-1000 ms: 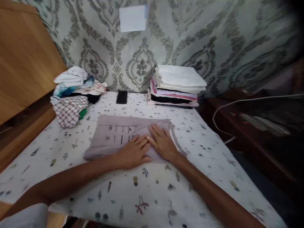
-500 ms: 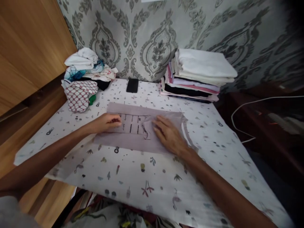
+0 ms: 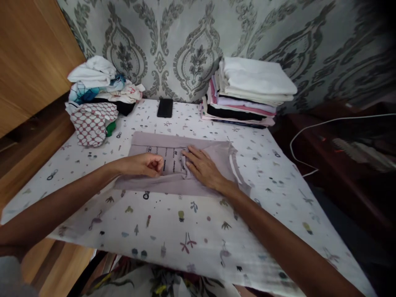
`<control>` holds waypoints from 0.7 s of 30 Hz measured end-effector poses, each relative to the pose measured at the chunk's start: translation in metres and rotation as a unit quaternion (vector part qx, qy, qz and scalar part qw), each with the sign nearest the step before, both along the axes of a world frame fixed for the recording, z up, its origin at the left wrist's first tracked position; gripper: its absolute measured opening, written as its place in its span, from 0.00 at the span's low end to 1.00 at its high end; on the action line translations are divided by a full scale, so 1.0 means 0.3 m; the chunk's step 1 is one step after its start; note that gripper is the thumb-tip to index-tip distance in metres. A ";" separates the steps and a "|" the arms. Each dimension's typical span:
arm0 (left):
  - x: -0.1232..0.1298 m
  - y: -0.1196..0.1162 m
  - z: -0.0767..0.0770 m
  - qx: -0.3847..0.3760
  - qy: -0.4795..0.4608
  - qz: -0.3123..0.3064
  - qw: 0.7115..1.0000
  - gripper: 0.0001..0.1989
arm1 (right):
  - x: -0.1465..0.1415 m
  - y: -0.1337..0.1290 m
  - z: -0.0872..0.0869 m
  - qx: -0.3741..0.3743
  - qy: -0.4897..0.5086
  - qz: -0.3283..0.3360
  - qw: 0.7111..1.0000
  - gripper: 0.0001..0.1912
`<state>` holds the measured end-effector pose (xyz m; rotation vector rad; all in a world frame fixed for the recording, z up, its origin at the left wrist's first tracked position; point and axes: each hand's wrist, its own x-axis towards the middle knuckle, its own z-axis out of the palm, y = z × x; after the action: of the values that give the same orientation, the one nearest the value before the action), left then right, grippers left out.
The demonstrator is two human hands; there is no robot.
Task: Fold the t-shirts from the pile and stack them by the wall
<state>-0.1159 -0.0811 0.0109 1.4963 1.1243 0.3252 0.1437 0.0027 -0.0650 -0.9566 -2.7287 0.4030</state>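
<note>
Head view: mauve garment [image 3: 173, 182] (right hand [image 3: 204, 168] atop), sheet [image 3: 213, 225] beyond every edge.

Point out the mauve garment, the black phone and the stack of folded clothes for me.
Mauve garment [image 3: 175, 185], head view: plain fabric along its near side.
Black phone [image 3: 165, 108], head view: middle of its dark face.
Stack of folded clothes [image 3: 247, 97], head view: its front side.

The left hand [image 3: 142, 164] and right hand [image 3: 202, 167] are bare. So are the left arm [image 3: 71, 198] and right arm [image 3: 278, 231], as far as they show. Far behind the left hand is a plain, pale grey sleeve [image 3: 17, 277]. Nearer than both hands are white clothes [image 3: 147, 282] with yellow and dark green flowery shapes.
</note>
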 end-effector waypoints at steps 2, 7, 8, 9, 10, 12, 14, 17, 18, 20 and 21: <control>-0.013 0.014 0.004 -0.036 0.007 0.002 0.999 0.14 | -0.001 -0.003 0.000 0.009 0.003 0.000 1.000 0.28; -0.075 0.040 0.023 -0.080 0.065 -0.109 0.989 0.10 | -0.002 -0.004 -0.005 0.019 0.004 -0.001 1.000 0.29; -0.094 0.043 0.028 -0.082 0.073 -0.116 0.987 0.10 | -0.002 -0.003 -0.006 0.018 0.006 -0.001 1.000 0.29; -0.115 0.044 0.031 -0.082 0.082 -0.114 0.987 0.10 | -0.002 -0.002 -0.008 0.016 0.010 -0.002 1.000 0.29; -0.137 0.044 0.034 -0.079 0.091 -0.105 0.987 0.11 | -0.001 -0.001 -0.010 0.015 0.017 -0.003 1.000 0.30; -0.179 0.039 0.035 -0.065 0.109 -0.074 0.989 0.11 | 0.000 0.001 -0.015 0.011 0.035 -0.006 0.999 0.30; -0.213 0.030 0.031 -0.042 0.133 -0.041 0.989 0.11 | 0.003 0.002 -0.018 0.005 0.049 -0.006 0.999 0.31; -0.247 0.012 0.025 -0.002 0.181 -0.002 0.983 0.10 | 0.006 0.003 -0.019 0.000 0.057 -0.002 0.998 0.32; -0.254 0.006 0.024 0.006 0.189 0.005 0.982 0.09 | 0.008 0.003 -0.018 0.002 0.058 0.000 0.998 0.32; -0.263 -0.006 0.026 0.016 0.188 0.014 0.982 0.10 | 0.011 0.004 -0.017 0.007 0.064 0.006 0.998 0.31; -0.266 -0.011 0.027 0.016 0.181 0.015 0.983 0.11 | 0.013 0.005 -0.017 0.008 0.067 0.011 0.998 0.30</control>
<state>-0.1956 -0.0846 0.0189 1.6070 1.4345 0.0920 0.1477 0.0042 -0.0701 -0.8631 -2.6190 0.4317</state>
